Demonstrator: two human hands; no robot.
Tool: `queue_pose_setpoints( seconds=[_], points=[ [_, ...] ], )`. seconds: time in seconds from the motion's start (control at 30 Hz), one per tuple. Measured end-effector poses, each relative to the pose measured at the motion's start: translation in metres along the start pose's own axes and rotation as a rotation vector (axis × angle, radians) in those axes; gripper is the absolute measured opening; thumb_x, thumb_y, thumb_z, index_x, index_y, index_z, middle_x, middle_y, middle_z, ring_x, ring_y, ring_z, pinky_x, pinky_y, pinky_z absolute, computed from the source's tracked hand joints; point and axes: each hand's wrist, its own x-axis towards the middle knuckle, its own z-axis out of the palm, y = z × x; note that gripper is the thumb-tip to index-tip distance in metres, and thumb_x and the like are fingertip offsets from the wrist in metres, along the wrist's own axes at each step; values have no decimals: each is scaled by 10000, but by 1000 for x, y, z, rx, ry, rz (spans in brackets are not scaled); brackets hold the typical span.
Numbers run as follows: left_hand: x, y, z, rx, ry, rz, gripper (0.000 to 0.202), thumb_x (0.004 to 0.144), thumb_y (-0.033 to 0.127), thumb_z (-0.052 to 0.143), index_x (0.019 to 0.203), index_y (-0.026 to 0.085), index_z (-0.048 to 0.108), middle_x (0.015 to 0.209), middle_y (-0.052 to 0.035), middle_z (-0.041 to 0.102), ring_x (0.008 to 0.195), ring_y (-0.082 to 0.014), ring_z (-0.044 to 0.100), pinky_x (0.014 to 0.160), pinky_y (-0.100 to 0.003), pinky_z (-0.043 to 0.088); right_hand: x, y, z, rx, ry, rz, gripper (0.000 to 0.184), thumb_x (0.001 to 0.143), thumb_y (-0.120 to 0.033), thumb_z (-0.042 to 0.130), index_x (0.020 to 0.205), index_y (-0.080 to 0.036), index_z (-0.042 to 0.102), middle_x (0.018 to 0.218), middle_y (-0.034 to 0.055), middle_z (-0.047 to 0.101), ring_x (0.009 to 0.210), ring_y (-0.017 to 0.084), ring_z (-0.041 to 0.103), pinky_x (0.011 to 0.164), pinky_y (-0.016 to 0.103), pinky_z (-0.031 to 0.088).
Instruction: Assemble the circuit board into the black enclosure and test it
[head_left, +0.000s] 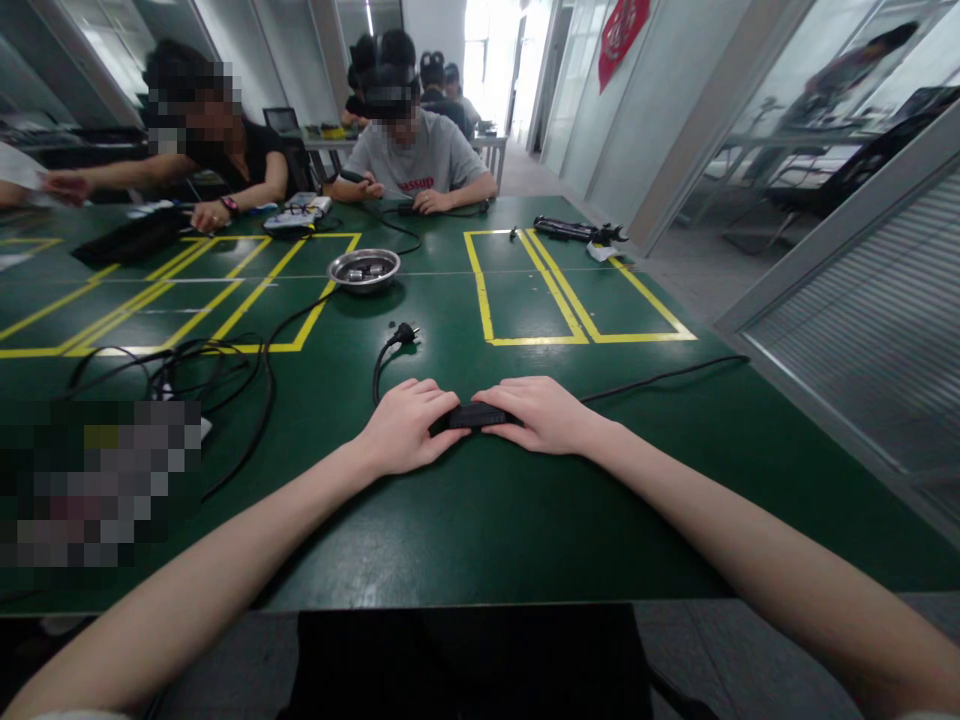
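Observation:
A black power adapter (478, 416) lies level between my two hands, just over the green table (420, 540) or resting on it; I cannot tell which. My left hand (411, 425) grips its left end, thumb at the near side and fingers at the far side. On the opposite end, my right hand (541, 414) is closed in the same way. From the left side a black cord curves away to a plug (406, 334) with metal pins. A thin cable (667, 376) runs from behind my right hand toward the table's right edge. My fingers cover both adapter ends.
A steel bowl (364, 270) with small metal pieces stands beyond the plug. Tangled black cables (217, 365) lie at left. A folded black tripod-like item (574, 230) is at the far right. Yellow tape (536, 341) marks the tabletop. A person (416, 155) sits opposite, another at far left.

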Motion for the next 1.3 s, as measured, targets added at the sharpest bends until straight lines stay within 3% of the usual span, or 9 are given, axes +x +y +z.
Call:
queue_pose_setpoints(
  seconds=[0.07,0.23,0.37,0.6,0.73,0.9,1.07,1.17,1.3],
  points=[
    [0,0,1,12,-4,3,329,1002,463,545,960,167,684,825,-74,696,777,-215,633,778,-351,480,0,-1,0,-14,5,-6,315,1038,-388,545,1218,-160,666,947,109,748,846,229,688,741,323,493],
    [0,2,7,39,28,38,364,1012,432,546,1199,153,685,1012,-111,759,899,-238,685,829,-372,496,1,-2,0,-62,40,-9,350,1036,-430,540,1184,-155,698,884,109,734,779,230,646,702,330,468],
    [0,2,8,82,33,54,363,1030,425,536,1166,134,704,953,-113,763,856,-245,692,804,-379,502,1,-2,2,-105,78,-17,367,1031,-460,550,1168,-159,710,895,115,744,803,239,654,714,343,497],
    [0,4,5,-102,67,-72,509,938,543,645,1245,137,669,1013,-127,758,916,-275,691,842,-405,550,-1,-1,4,-216,214,-183,324,1062,-287,472,1301,-183,663,1245,136,741,1006,255,692,849,406,577],
    [-3,6,7,-238,78,-162,355,1012,438,569,1209,161,671,1037,-103,756,915,-243,695,844,-378,560,0,-3,5,-240,263,-213,320,1054,-261,482,1310,-172,652,1259,147,731,1016,252,698,842,395,588],
    [-3,5,7,-281,192,-129,311,883,351,778,1115,185,656,1027,-81,729,965,-247,663,875,-398,555,2,-6,6,-111,216,-69,404,1018,-431,578,1311,-156,615,1189,145,749,963,249,736,789,363,599],
    [0,4,9,-228,197,-129,295,824,236,815,1060,201,641,974,-50,708,938,-237,645,829,-368,545,0,-5,10,-35,203,-1,303,1047,-396,551,1222,-171,653,1019,102,784,877,222,747,749,334,592],
    [-1,2,9,-210,186,-138,300,859,287,787,1118,207,659,996,-56,727,935,-238,660,838,-379,545,1,-5,10,-62,242,-47,300,1050,-387,552,1225,-169,660,1056,114,787,887,229,742,760,350,594],
    [-4,-1,8,-159,142,-102,236,917,400,743,1020,190,708,959,-64,755,906,-246,677,825,-391,530,1,-5,8,-73,225,-49,329,1053,-409,542,1255,-172,651,1067,114,774,907,226,742,751,336,588]
  ],
)
